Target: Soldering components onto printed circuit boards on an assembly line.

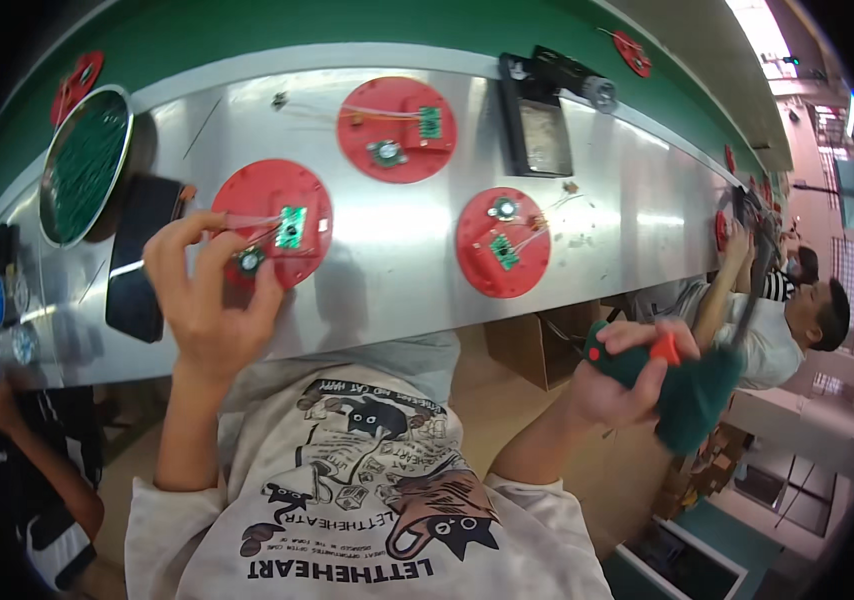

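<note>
My left hand (209,295) reaches over a red disc (307,187) at the left of the metal bench. Its thumb and forefinger are closed about a small round component (250,261), beside a green circuit board (291,227) with thin pale wires. The fingers partly cover the disc's lower left. My right hand (615,390), off the bench's near edge, is wrapped round a green pistol-shaped power tool (699,402) with a red trigger. The tool is blurred, and I cannot make out its tip.
Two more red discs with boards, one at the back (379,100) and one to the right (482,235), lie on the metal bench (397,270). Around them are a metal bowl (128,110) of green pieces, black trays (147,255) and a cardboard box (522,350). People sit at both sides.
</note>
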